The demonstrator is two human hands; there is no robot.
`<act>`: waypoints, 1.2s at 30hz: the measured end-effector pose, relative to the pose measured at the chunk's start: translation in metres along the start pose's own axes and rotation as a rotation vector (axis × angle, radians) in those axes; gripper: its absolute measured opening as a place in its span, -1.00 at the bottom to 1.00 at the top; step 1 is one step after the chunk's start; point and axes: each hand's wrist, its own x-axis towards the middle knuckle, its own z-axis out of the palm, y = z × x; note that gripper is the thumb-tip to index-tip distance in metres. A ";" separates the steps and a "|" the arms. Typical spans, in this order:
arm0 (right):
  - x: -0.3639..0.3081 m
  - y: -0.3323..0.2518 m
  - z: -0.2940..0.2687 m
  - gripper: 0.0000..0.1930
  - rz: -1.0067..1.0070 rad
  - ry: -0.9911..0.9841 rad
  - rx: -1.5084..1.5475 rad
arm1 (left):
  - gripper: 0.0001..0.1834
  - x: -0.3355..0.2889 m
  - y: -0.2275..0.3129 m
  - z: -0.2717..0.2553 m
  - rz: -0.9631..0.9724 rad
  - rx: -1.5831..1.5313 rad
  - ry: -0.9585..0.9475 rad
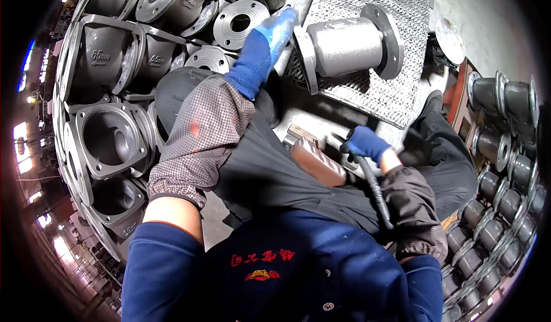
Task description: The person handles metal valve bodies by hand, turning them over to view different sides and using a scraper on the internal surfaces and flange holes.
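Observation:
A grey flanged casting, a short barrel with a round flange at either end, lies on its side on a ridged metal plate. My left hand, in a blue glove, is closed at the upper edge of its left flange; the fingertips are partly hidden. Lower down, between my legs, my right hand wraps round the dark handle of a hand tool. A grey ribbed hose runs from that tool back toward my right forearm. The tool's working end is blurred, so its kind does not show.
Stacked grey flanged castings rise close along my left side. More castings stand in rows at the right, past a reddish-brown edge. A brown wrapped block sits between my legs, below the plate.

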 end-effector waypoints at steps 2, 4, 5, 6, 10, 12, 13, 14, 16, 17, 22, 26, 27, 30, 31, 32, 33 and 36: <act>-0.049 -0.020 -0.029 -0.61 -0.090 -0.044 0.491 | -0.60 -0.009 -0.011 -0.015 0.193 -0.332 0.057; -0.116 -0.053 -0.054 -0.55 -0.249 0.047 0.736 | -0.52 -0.030 0.004 -0.026 0.425 -0.207 -0.042; -0.135 -0.056 -0.059 -0.55 -0.279 0.079 0.798 | -0.50 -0.043 0.013 -0.027 0.248 -0.279 -0.187; -0.155 -0.060 -0.062 -0.53 -0.289 0.135 0.806 | -0.48 -0.058 0.023 -0.021 0.067 -0.353 -0.340; -0.187 -0.085 -0.050 -0.49 -0.370 0.387 0.891 | -0.43 -0.099 0.036 -0.003 -0.095 -0.242 -0.738; -0.189 -0.094 -0.047 -0.53 -0.428 0.344 0.911 | -0.40 -0.108 0.020 0.020 0.012 -0.559 -0.695; -0.188 -0.098 -0.044 -0.51 -0.391 0.322 0.912 | -0.37 -0.105 0.009 0.032 -0.086 -0.746 -0.749; -0.183 -0.104 -0.042 -0.51 -0.396 0.314 0.862 | -0.42 -0.101 -0.006 0.045 0.081 -0.866 -0.644; -0.173 -0.106 -0.033 -0.51 -0.421 0.330 0.875 | -0.44 -0.104 0.001 0.039 0.128 -0.805 -0.598; -0.170 -0.108 -0.032 -0.52 -0.437 0.352 0.850 | -0.53 -0.101 -0.003 0.038 0.288 -0.708 -0.589; -0.150 -0.107 -0.017 -0.56 -0.495 0.436 0.865 | -0.70 -0.090 -0.029 0.040 0.864 -0.107 -0.279; -0.120 -0.112 -0.007 -0.68 -0.442 0.984 0.068 | -0.66 -0.081 -0.038 0.041 1.055 0.138 -0.048; -0.118 -0.116 -0.009 -0.71 -0.431 1.075 -0.072 | -0.60 -0.079 -0.038 0.040 0.976 0.049 -0.166; -0.108 -0.116 -0.011 -0.72 -0.471 1.080 -0.033 | -0.48 -0.082 -0.027 0.035 0.995 0.127 -0.118; -0.105 -0.117 -0.011 -0.72 -0.556 0.948 0.290 | -0.43 -0.086 -0.016 0.034 1.042 0.143 -0.063; -0.108 -0.119 -0.010 -0.66 -0.450 0.629 0.714 | -0.60 -0.086 -0.008 0.035 1.144 0.120 -0.027; -0.123 -0.128 -0.014 -0.60 -0.528 0.356 0.998 | -0.57 -0.078 -0.010 0.034 1.127 -0.133 -0.192; -0.123 -0.127 -0.009 -0.45 -0.857 -0.207 1.422 | -0.50 -0.083 -0.018 0.041 0.798 -0.526 -0.412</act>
